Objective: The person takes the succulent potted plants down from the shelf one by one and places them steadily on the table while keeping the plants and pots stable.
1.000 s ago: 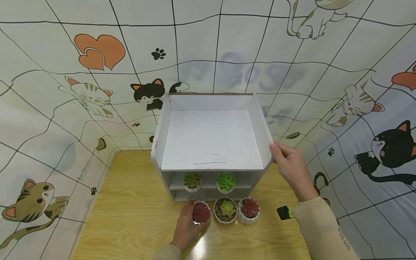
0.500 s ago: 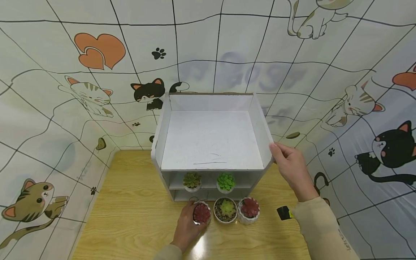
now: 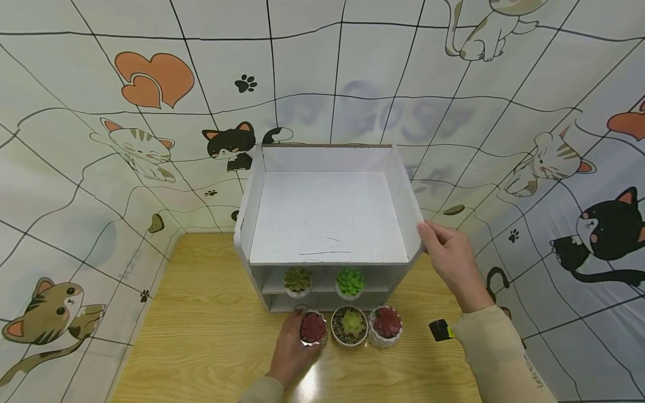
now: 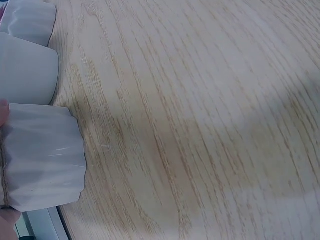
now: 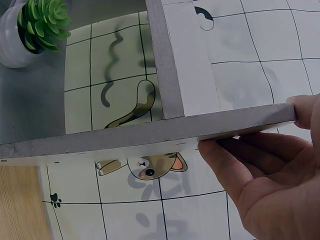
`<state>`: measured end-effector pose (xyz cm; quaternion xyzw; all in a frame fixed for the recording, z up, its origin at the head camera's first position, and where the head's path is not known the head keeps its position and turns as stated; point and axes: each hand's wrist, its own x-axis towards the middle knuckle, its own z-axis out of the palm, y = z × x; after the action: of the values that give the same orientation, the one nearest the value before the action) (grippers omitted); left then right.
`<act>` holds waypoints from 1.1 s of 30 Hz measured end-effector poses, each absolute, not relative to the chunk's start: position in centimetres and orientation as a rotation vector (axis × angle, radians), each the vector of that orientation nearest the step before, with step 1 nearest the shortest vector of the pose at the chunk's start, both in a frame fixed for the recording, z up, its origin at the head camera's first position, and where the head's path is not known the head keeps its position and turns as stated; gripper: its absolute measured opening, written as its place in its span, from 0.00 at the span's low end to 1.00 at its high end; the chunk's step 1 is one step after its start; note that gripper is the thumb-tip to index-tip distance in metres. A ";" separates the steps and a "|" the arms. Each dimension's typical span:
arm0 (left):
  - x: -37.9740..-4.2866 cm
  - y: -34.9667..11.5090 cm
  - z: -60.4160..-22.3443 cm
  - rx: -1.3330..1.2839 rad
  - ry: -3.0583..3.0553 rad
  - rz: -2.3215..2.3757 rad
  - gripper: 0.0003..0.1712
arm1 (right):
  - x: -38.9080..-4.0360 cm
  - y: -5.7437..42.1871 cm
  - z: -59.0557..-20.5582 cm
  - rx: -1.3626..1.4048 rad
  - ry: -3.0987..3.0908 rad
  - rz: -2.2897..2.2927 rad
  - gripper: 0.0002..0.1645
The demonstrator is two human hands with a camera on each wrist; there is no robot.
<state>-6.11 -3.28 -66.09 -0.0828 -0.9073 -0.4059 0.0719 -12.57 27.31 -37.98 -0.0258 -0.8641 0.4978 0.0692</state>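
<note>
My left hand (image 3: 292, 348) grips a red potted succulent (image 3: 313, 328) in front of the white shelf unit (image 3: 330, 218). In the left wrist view its white ribbed pot (image 4: 45, 157) has twine round it, with fingertips at the left edge. To its right stand a yellow-green succulent (image 3: 351, 323) in a round white pot and another red succulent (image 3: 387, 322). My right hand (image 3: 452, 260) pinches the unit's right side panel, thumb on one face and fingers on the other; the right wrist view shows this panel (image 5: 150, 131) close up.
Two small potted plants, one dull green (image 3: 298, 279) and one bright green (image 3: 350, 281), stand on the unit's middle shelf. A small black object (image 3: 440, 330) lies by the right sleeve on the wooden table (image 3: 201, 336). Cat-print cloth (image 3: 302, 67) surrounds the table behind and at the sides.
The red succulent in my left hand has shifted very slightly away from me. My right hand and the shelf unit have not moved.
</note>
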 end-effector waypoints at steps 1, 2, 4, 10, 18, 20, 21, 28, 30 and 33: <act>-6.1 -3.3 -66.1 -0.251 -2.721 -1.217 0.45 | -12.6 27.3 -38.0 -0.077 -2.601 1.502 0.34; -6.1 -3.2 -66.2 -0.254 -2.714 -1.216 0.45 | -12.6 27.3 -38.0 -0.077 -2.602 1.503 0.34; -6.2 -3.2 -66.2 -0.270 -2.693 -1.214 0.45 | -12.5 27.3 -38.0 -0.075 -2.604 1.504 0.35; -6.3 -3.0 -66.3 -0.286 -2.689 -1.203 0.48 | -12.6 27.3 -38.0 -0.084 -2.606 1.504 0.35; -6.4 -2.9 -66.2 -0.253 -2.730 -1.225 0.50 | -12.6 27.3 -38.0 -0.078 -2.601 1.502 0.34; -6.5 -2.9 -66.3 -0.255 -2.727 -1.219 0.51 | -12.5 27.3 -38.0 -0.077 -2.601 1.503 0.34; -6.5 -2.9 -66.4 -0.258 -2.724 -1.217 0.51 | -12.5 27.3 -38.0 -0.077 -2.600 1.504 0.34; -6.5 -3.0 -66.5 -0.218 -2.760 -1.268 0.51 | -12.5 27.2 -37.9 -0.080 -2.604 1.514 0.34; -6.5 -3.0 -66.4 -0.203 -2.770 -1.290 0.51 | -12.5 27.2 -37.9 -0.080 -2.603 1.518 0.34; -6.5 -3.0 -66.3 -0.194 -2.770 -1.307 0.51 | -12.5 27.2 -37.8 -0.080 -2.609 1.510 0.35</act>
<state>-6.52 -2.96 -66.26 -0.0631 -0.9020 -0.4256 0.0364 -12.49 27.25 -37.83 -0.0264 -0.8635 0.4998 0.0629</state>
